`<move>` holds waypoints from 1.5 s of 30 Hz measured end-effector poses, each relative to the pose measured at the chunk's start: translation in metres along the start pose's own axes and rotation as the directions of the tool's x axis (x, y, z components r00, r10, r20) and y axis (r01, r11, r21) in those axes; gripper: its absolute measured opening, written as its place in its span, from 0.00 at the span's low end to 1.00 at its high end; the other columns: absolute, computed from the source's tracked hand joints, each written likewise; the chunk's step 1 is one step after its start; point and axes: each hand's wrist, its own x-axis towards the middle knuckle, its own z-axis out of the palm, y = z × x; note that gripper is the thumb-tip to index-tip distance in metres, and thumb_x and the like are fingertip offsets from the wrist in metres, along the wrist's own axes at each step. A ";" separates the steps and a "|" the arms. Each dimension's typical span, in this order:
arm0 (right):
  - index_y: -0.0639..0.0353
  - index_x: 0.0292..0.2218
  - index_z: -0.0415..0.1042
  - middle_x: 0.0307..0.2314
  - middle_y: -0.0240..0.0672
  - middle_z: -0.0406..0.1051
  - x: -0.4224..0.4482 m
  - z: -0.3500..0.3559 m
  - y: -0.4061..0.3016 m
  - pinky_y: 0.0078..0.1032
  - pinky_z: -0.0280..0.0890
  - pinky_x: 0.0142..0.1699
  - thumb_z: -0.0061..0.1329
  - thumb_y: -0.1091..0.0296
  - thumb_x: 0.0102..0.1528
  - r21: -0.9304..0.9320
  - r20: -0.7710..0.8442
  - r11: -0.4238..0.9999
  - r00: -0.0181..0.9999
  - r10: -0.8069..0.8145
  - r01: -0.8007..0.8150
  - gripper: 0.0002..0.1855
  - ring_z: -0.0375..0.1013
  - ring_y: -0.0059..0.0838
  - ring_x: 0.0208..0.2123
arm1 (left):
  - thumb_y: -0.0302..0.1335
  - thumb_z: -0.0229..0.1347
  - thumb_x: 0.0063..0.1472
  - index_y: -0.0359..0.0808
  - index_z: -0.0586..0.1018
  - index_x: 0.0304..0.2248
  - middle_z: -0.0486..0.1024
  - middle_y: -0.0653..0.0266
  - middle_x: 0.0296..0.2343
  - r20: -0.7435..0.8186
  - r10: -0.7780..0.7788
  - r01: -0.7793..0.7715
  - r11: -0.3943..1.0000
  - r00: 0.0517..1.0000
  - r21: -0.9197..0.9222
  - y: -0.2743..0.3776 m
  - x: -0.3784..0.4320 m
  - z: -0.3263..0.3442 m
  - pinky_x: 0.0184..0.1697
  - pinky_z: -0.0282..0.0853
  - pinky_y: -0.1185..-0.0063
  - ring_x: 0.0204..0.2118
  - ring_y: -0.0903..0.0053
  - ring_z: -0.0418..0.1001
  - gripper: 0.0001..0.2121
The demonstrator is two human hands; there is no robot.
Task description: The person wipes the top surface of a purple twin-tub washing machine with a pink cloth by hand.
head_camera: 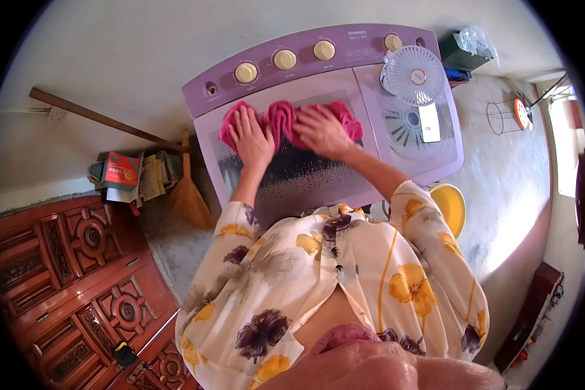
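Observation:
My left hand [252, 139] lies palm down on the left part of a crumpled pink cloth [279, 119], fingers spread. Further right, my right hand [323, 130] rests flat on the same cloth, its fingers apart and slightly blurred. Between the hands the cloth bunches into folds. It sits on the dark see-through lid [302, 170] of a purple twin-tub washing machine [207, 134]. Droplets cover much of that lid below the cloth. Several cream knobs, among them one knob [285, 60], line the panel behind.
A white fan [414, 75] and a flat white rectangular object [429, 123] are on the machine's right side. A yellow basin [449, 209] stands at the right. To the left are a straw broom [189, 200], stacked papers [151, 178] and a carved wooden door [73, 273].

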 end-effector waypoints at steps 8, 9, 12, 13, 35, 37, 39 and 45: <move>0.40 0.67 0.69 0.70 0.33 0.61 -0.081 -0.045 0.065 0.49 0.50 0.75 0.48 0.54 0.68 -0.078 0.131 0.990 0.983 0.131 -0.121 0.28 0.56 0.40 0.73 | 0.47 0.50 0.72 0.26 0.62 0.69 0.55 0.43 0.71 0.031 -0.254 0.252 0.966 0.967 0.050 -0.056 -0.042 -0.021 0.75 0.40 0.47 0.75 0.48 0.50 0.37; 0.40 0.67 0.69 0.70 0.33 0.61 -0.100 -0.049 0.051 0.50 0.50 0.75 0.51 0.55 0.67 -0.058 0.181 0.995 0.980 0.085 -0.075 0.29 0.56 0.40 0.73 | 0.48 0.50 0.72 0.26 0.61 0.69 0.55 0.42 0.71 0.050 -0.201 0.200 0.979 0.978 0.032 -0.047 -0.064 -0.025 0.75 0.40 0.46 0.75 0.47 0.50 0.38; 0.41 0.62 0.75 0.69 0.32 0.63 -0.157 -0.045 -0.011 0.51 0.54 0.73 0.62 0.55 0.56 0.080 0.222 0.996 0.975 0.028 -0.047 0.32 0.57 0.40 0.73 | 0.47 0.51 0.71 0.26 0.61 0.69 0.54 0.41 0.71 0.122 -0.056 0.064 0.996 0.991 -0.061 -0.007 -0.124 -0.042 0.75 0.38 0.46 0.75 0.45 0.49 0.38; 0.40 0.61 0.76 0.68 0.32 0.65 -0.165 -0.041 -0.035 0.50 0.54 0.73 0.62 0.56 0.55 0.113 0.175 0.993 0.985 -0.004 -0.016 0.32 0.58 0.40 0.72 | 0.46 0.52 0.70 0.27 0.61 0.70 0.55 0.43 0.71 0.177 -0.023 0.041 0.994 0.984 -0.100 0.006 -0.140 -0.047 0.75 0.37 0.46 0.75 0.46 0.49 0.38; 0.40 0.65 0.72 0.71 0.32 0.60 -0.170 -0.047 -0.010 0.50 0.49 0.75 0.55 0.55 0.64 0.053 0.329 0.991 0.935 -0.130 0.119 0.29 0.55 0.40 0.73 | 0.43 0.54 0.68 0.31 0.63 0.70 0.56 0.45 0.71 0.154 -0.034 0.041 0.998 0.987 -0.039 -0.023 -0.177 -0.058 0.75 0.38 0.45 0.75 0.51 0.51 0.37; 0.44 0.63 0.73 0.70 0.35 0.61 -0.149 -0.043 -0.036 0.51 0.50 0.74 0.57 0.56 0.62 0.188 0.337 0.969 0.916 -0.219 0.162 0.28 0.57 0.41 0.73 | 0.40 0.57 0.63 0.31 0.62 0.70 0.56 0.47 0.71 0.242 0.109 -0.077 0.987 0.964 -0.137 -0.008 -0.196 -0.058 0.76 0.37 0.48 0.76 0.53 0.50 0.40; 0.45 0.62 0.74 0.68 0.36 0.63 -0.125 -0.024 -0.056 0.50 0.51 0.74 0.57 0.56 0.62 0.220 0.308 0.952 0.911 -0.273 0.210 0.28 0.58 0.40 0.72 | 0.39 0.57 0.62 0.30 0.63 0.70 0.56 0.48 0.71 0.274 0.185 -0.134 0.972 0.944 -0.193 0.014 -0.170 -0.060 0.76 0.37 0.49 0.76 0.54 0.50 0.40; 0.44 0.61 0.75 0.65 0.33 0.68 -0.057 -0.001 -0.027 0.48 0.49 0.76 0.53 0.52 0.63 0.103 0.154 0.968 0.958 -0.241 0.227 0.26 0.59 0.36 0.71 | 0.40 0.57 0.64 0.32 0.60 0.71 0.53 0.53 0.73 0.257 0.192 -0.154 0.975 0.947 -0.161 -0.011 -0.114 -0.058 0.77 0.34 0.51 0.77 0.58 0.47 0.40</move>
